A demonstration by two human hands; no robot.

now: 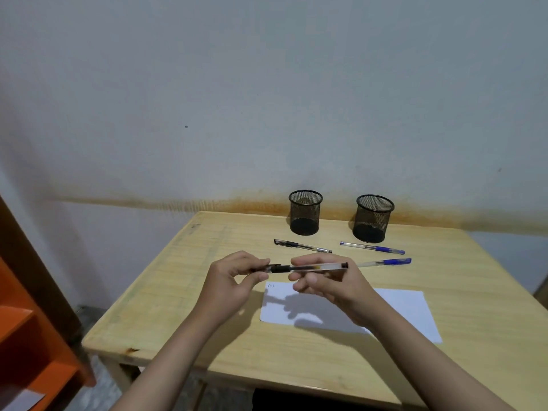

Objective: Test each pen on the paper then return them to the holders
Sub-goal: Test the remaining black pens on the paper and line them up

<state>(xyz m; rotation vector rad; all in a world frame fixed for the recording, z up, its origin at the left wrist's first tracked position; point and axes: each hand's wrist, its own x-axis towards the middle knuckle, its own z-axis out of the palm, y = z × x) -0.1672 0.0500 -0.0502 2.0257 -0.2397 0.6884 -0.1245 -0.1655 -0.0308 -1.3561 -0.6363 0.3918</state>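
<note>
Hands meet above the wooden table [184, 315]. Left hand [234, 280] pinches what looks like the cap end of a black pen [308, 267]; right hand [329, 284] curls closed around its clear barrel, holding it level over the paper [406, 310]. Small scribble sits at the sheet's near-left corner. Second black pen [302, 246] and two blue pens [372, 248] [385, 262] lie flat between paper and two mesh holders [305, 212] [374, 219], both upright by the wall.
</note>
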